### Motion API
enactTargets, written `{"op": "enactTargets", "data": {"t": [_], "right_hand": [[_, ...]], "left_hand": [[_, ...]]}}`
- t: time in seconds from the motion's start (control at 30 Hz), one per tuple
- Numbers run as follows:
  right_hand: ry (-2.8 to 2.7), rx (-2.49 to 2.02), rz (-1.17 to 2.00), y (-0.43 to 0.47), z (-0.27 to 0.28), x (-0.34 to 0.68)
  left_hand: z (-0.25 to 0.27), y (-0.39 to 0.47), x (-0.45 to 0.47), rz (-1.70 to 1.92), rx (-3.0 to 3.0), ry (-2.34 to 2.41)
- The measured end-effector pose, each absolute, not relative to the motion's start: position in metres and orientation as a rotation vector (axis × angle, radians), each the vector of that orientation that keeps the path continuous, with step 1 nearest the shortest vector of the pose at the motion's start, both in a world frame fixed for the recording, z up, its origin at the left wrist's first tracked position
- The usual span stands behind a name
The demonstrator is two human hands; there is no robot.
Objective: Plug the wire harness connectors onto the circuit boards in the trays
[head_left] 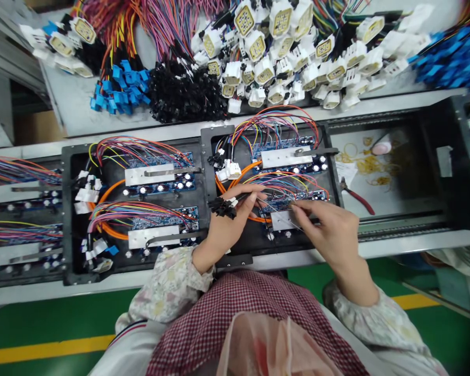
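Left hand (227, 227) steadying thin wires (272, 207), right hand (331, 227) working at their ends: best done, in my judgement, one wire at a time, with light tension and the slack held off the near circuit board (318, 196). Left thumb and forefinger pinched together on the wires, black connectors (223, 208) at the left of the palm; right thumb and forefinger closed on what looks like a wire end, tip unresolved. Board lies beneath the fingertips in the black tray's (254, 246) near half, a far circuit board (307, 141) beyond, red-handled pliers (362, 202) to the right.
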State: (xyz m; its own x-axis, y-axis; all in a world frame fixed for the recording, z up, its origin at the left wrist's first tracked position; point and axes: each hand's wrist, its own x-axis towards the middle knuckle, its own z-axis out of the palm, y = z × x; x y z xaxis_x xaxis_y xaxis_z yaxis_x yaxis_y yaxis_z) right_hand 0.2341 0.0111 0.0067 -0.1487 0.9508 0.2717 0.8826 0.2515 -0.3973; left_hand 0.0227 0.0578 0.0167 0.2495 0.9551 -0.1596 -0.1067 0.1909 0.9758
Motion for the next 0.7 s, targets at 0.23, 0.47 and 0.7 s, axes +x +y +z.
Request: {"op": "enactTargets", "data": {"t": [0.23, 0.47, 0.7], "right_hand": [[-2.005, -1.655, 0.129, 0.006, 0.027, 0.234], [-2.101, -1.669, 0.268, 0.001, 0.033, 0.229], [-2.125, -1.711, 0.253, 0.016, 0.004, 0.221]], "left_hand": [[0.017, 0.058, 0.024, 0.996, 1.091, 1.021], [0.014, 0.057, 0.025, 0.991, 1.041, 1.027], [0.015, 0.057, 0.025, 0.985, 1.018, 1.043]]}}
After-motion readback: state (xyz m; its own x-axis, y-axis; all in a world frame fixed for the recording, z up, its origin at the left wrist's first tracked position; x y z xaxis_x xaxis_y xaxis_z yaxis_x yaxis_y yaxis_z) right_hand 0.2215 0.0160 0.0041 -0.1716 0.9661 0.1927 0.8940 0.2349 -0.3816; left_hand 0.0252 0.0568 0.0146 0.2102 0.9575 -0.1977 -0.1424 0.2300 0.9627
